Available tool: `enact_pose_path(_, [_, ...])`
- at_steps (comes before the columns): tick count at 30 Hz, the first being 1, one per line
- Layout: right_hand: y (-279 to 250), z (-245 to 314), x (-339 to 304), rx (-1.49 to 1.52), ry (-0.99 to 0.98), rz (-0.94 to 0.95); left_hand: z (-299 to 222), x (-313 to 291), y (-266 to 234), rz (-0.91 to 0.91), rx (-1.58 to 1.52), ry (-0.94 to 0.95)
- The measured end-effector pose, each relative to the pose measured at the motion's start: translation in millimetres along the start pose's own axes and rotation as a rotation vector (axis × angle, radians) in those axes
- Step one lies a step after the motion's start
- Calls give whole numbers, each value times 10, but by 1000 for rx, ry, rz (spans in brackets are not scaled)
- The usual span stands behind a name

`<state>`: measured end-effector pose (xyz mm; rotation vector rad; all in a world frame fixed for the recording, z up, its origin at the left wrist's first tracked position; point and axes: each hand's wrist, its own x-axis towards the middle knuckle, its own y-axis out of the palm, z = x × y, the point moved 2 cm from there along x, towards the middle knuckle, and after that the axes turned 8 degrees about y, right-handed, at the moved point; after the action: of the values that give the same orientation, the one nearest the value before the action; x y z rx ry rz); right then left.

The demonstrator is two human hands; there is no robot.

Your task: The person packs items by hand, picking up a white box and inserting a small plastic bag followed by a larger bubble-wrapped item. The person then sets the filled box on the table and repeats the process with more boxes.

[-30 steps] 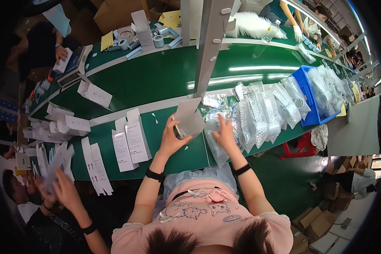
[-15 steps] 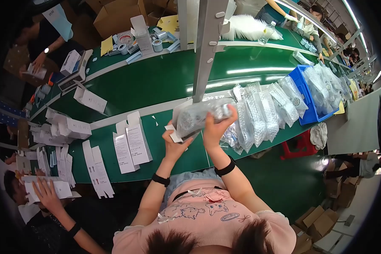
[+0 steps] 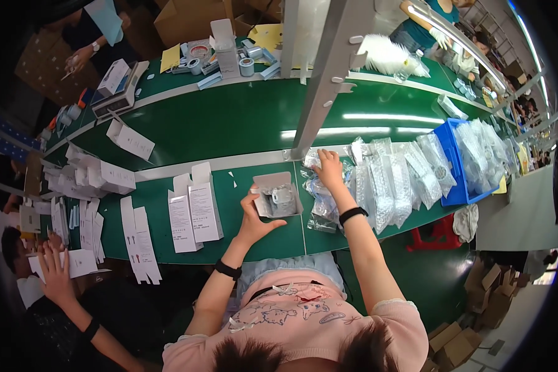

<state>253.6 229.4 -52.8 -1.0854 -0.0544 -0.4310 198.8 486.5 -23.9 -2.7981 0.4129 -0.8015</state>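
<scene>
Two hands have parted: left hand [image 3: 254, 218] grips the box [image 3: 278, 194]; right hand [image 3: 328, 168] grasps bubble bags [image 3: 378, 186].

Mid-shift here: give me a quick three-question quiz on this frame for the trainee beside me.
1. True or false: the left hand holds a small open box above the green table.
2. Where is the right hand?
A. On the blue bin
B. On the pile of clear bubble bags
C. On the flat white cartons
3. Fill in: the flat white cartons lie to the person's ____ of the small open box.

Key: 1 true; 2 B; 3 left.
</scene>
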Motion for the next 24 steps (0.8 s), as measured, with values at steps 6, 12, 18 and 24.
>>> enact_pose_path(6, [45, -28, 50, -289, -89, 259, -583, 346, -69, 158, 187, -74])
enact_pose_path(12, [-717, 241, -257, 293, 224, 36, -599, 493, -141, -6, 178, -191])
enact_pose_path(18, [-1275, 1038, -789, 1211, 22, -403, -489, 617, -133, -14, 221, -252])
enact_pose_path(24, [-1042, 1207, -745, 335, -477, 151, -486, 662, -126, -20, 213, -241])
